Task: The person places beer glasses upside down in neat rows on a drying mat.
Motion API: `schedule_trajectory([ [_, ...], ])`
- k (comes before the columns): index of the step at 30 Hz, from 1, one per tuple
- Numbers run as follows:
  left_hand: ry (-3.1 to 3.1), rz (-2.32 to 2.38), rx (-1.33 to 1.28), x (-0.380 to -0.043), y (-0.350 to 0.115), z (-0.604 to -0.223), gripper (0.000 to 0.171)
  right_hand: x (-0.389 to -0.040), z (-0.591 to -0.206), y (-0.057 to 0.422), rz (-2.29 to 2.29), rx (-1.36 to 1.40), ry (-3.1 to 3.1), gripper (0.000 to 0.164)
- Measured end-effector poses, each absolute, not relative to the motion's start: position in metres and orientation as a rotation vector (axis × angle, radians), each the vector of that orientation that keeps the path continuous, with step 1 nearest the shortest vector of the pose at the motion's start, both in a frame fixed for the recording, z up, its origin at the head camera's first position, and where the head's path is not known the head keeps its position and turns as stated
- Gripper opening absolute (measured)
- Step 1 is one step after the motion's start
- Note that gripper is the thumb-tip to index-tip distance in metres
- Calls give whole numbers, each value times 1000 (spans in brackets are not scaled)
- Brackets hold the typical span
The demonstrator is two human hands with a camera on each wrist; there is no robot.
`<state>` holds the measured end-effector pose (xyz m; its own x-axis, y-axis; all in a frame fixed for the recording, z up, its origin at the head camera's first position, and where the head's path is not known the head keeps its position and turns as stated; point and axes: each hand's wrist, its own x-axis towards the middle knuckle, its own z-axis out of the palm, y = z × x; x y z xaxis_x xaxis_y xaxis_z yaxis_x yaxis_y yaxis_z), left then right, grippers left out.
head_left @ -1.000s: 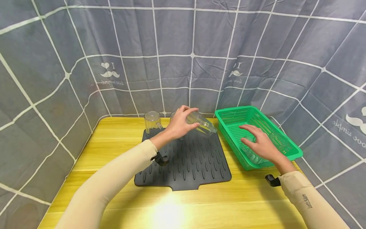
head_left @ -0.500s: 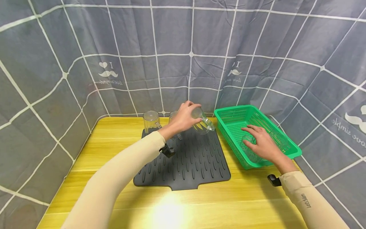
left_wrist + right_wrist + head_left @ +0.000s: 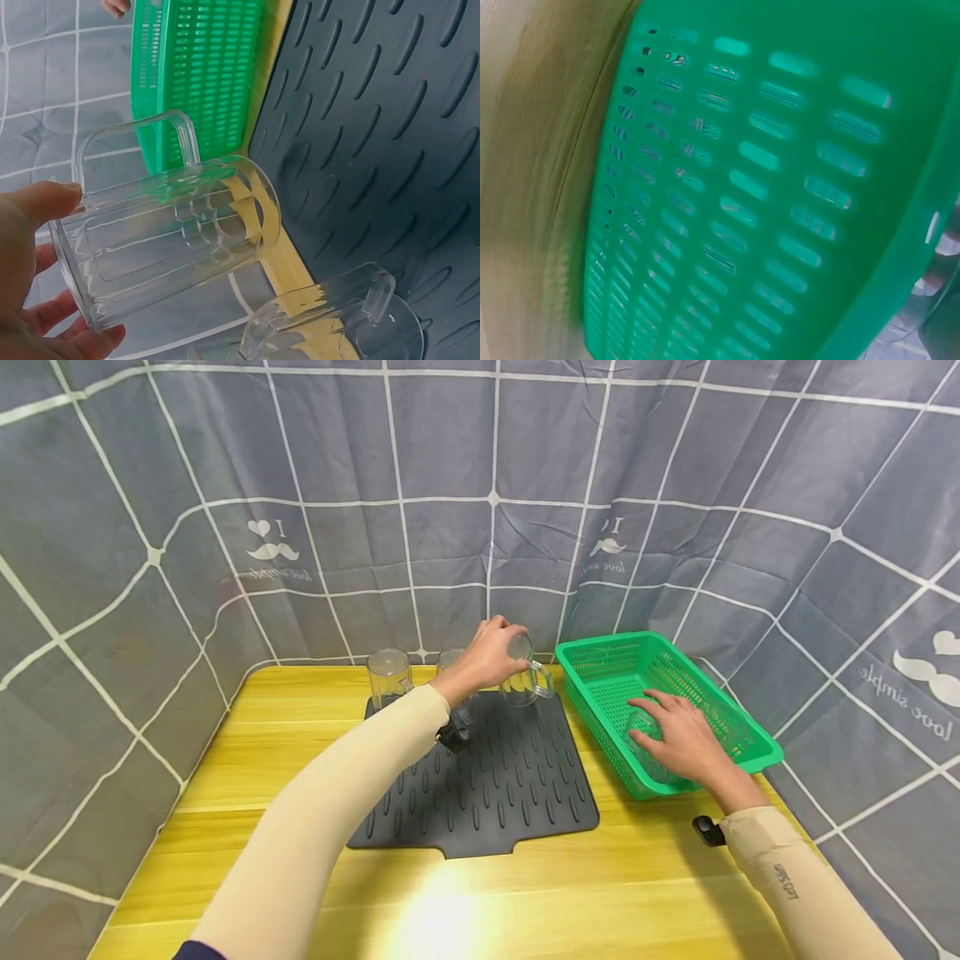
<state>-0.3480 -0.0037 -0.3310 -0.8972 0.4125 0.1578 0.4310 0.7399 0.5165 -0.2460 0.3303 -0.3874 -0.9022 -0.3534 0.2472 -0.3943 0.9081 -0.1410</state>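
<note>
In the head view my left hand grips a clear glass mug by its base, upside down over the back right part of the dark mat. In the left wrist view its handle points toward the basket side and its mouth faces the mat. My right hand reaches into the green basket, thumb and fingers spread around a glass mug there; whether they grip it I cannot tell. The right wrist view shows mostly the basket wall, with glass and fingers partly hidden at its edge.
Two more glass mugs stand upside down along the mat's back edge: one at the left, another partly behind my left hand. Further glassware shows in the basket. A grey checked curtain surrounds the wooden table.
My left hand has turned the mug from a slant to nearly upright, mouth down, and brought it over the mat's back right corner. The right hand has stayed almost in place over the basket.
</note>
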Motion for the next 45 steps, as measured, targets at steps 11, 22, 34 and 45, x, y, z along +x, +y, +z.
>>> schedule_trajectory([
  [11,-2961,-818,-687,-357,11,-335,60,-248,-390,331,166,566,-2893,56],
  [22,-2996,-716,-692,-362,20,-343,60,-245,-389,333,103,515,-2934,57],
  [34,-3031,-696,-688,-368,17,-358,58,-246,-393,335,71,552,-2945,59],
  [45,-3044,-708,-706,-369,22,-361,56,-243,-394,337,45,529,-2960,59],
])
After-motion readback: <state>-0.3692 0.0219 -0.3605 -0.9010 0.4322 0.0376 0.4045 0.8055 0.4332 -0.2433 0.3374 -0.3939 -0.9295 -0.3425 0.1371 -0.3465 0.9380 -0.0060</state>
